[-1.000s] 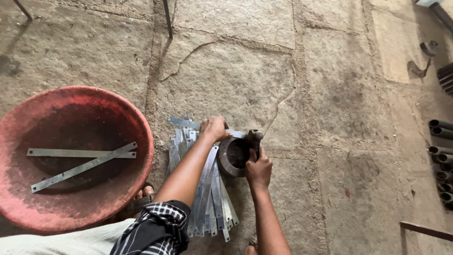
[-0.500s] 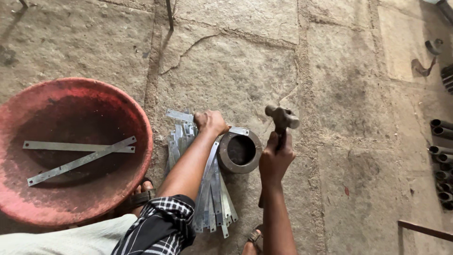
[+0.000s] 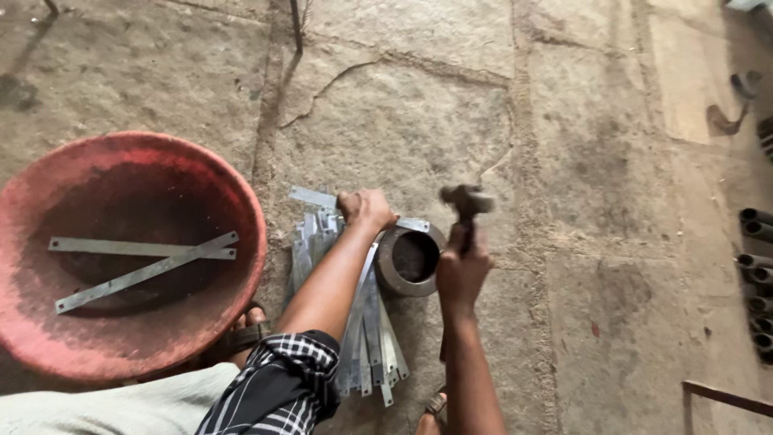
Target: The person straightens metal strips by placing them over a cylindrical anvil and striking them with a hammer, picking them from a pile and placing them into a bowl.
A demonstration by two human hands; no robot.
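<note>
We are looking down on a floor of big grey stone slabs (image 3: 403, 121), rough, dusty and cracked, with wide gritty joints running away from us. At the far right edge dark round pipe ends (image 3: 757, 266) are lying stacked. On the left a wide, shallow red basin (image 3: 233, 242), scuffed and dull, is holding two flat grey metal strips (image 3: 137, 258) that are crossing each other.

Near the middle a loose heap of thin, flat, pale metal strips (image 3: 370, 330) is lying on the stone. Just right of it a thick rusty steel ring (image 3: 409, 258) is sitting flat. Our left hand (image 3: 366, 209) is pressing one strip (image 3: 322, 197) down across the ring's far rim, fingers curled over it. Our right hand (image 3: 460, 270) is gripping a hammer (image 3: 465, 201) in a closed fist (its head is blurred), raised just right of the ring.
</note>
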